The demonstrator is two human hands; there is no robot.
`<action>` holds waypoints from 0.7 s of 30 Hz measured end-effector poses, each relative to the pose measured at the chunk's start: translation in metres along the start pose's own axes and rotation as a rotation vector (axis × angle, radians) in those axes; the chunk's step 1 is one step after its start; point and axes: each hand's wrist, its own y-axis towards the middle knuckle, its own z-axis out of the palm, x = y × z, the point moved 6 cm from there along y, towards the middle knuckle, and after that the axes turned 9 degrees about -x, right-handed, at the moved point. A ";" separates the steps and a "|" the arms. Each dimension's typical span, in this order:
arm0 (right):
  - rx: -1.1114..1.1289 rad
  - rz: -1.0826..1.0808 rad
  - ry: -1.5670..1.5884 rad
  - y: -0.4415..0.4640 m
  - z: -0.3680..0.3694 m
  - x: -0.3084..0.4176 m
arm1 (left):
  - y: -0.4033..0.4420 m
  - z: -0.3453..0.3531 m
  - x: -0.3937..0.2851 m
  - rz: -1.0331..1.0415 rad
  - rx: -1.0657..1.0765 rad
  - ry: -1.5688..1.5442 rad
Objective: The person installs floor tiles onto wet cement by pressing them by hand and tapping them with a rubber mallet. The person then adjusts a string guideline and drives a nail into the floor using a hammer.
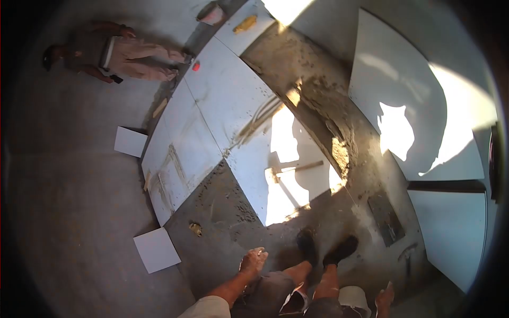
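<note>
My left hand (254, 261) hangs over the bare grey floor in front of my knee, its dusty fingers curled together; I see nothing in them. At the lower right my right hand (385, 297) is partly in view, fingers loosely apart and holding nothing visible. My dark-shod feet (323, 253) stand just off the edge of large pale floor tiles (233, 85). On the sunlit tile lies a mallet (298, 168) with a wooden handle. A hammer-like tool (408, 257) rests on the floor near my right hand.
Large white slabs (445, 212) stand at the right. A dark flat panel (386, 218) lies nearby. Rough mortar (318, 95) borders the tiles. Two small white tiles (157, 250) lie at left. Another person (119, 55) stands by the far wall, near a bucket (210, 14).
</note>
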 end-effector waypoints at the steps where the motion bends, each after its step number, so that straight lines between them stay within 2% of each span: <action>1: -0.022 -0.167 0.067 0.018 0.030 -0.023 | 0.006 0.005 0.007 0.031 0.012 -0.042; 2: -0.307 -0.341 0.081 0.013 0.014 -0.004 | 0.003 -0.005 0.001 0.061 0.027 -0.079; 4: 0.078 -0.409 -0.274 -0.025 -0.102 0.133 | -0.008 -0.033 -0.012 0.202 0.074 -0.317; 6: -0.085 -0.429 -0.215 -0.023 -0.138 0.168 | -0.016 -0.065 -0.015 0.272 0.111 -0.446; 8: -0.235 -0.454 -0.148 0.008 -0.150 0.188 | -0.014 -0.099 0.002 0.352 0.042 -0.511; 10: -0.109 -0.489 -0.395 0.093 -0.106 0.178 | -0.006 -0.110 0.042 0.216 0.017 -0.598; 11: -0.129 -0.498 -0.410 0.103 -0.110 0.195 | -0.013 -0.133 0.058 0.176 -0.082 -0.501; 15: -0.032 -0.748 0.108 0.117 -0.136 0.277 | -0.015 -0.145 0.155 -0.124 -0.260 -0.424; 16: -0.001 -0.812 0.241 0.115 -0.150 0.294 | -0.017 -0.141 0.171 -0.108 -0.278 -0.439; 18: 0.054 -0.840 0.172 -0.052 -0.263 0.395 | -0.022 -0.144 0.197 -0.102 -0.303 -0.461; 19: 0.114 -0.846 0.110 -0.163 -0.332 0.461 | -0.028 -0.133 0.203 -0.139 -0.093 -0.446; 20: 0.303 -0.798 0.381 -0.179 -0.344 0.483 | -0.037 -0.119 0.204 -0.174 0.125 -0.429; 21: 0.492 -0.720 0.640 -0.190 -0.350 0.490 | -0.049 -0.117 0.201 -0.183 0.152 -0.445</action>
